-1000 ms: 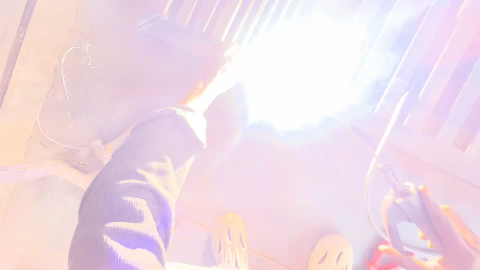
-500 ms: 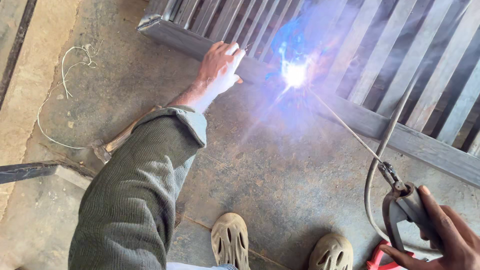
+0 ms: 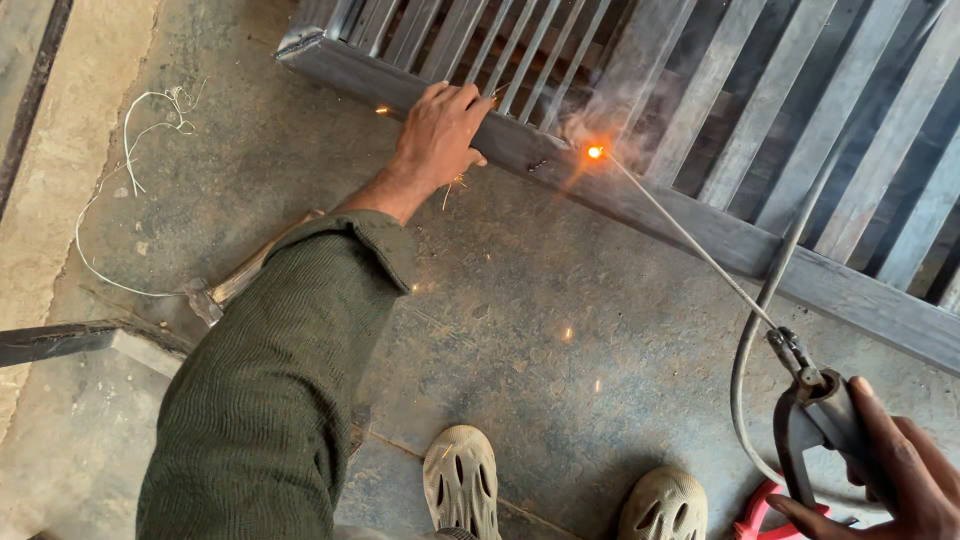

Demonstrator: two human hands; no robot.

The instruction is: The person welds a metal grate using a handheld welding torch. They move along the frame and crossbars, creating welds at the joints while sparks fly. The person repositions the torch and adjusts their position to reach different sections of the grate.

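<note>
Far left we note a thin, pale wire lying in loose loops on the rough concrete floor. Below it lies one dark flat bar, and a hammer rests half hidden behind our sleeve, ribbed olive knit. Our left hand lies palm down on the frame, a grey square steel tube, fingers spread flat and gripping nothing. Behind the frame runs a row of slanted flat grey slats, too many to count with certainty. Just right of the hand one orange spot glows on the tube, smoke above it. A thin straight rod runs from the glow down to the holder, which our right hand has its fingers closed around. A grey cable curves beside it. Two beige perforated shoes show at the bottom edge, with something red nearby.
</note>
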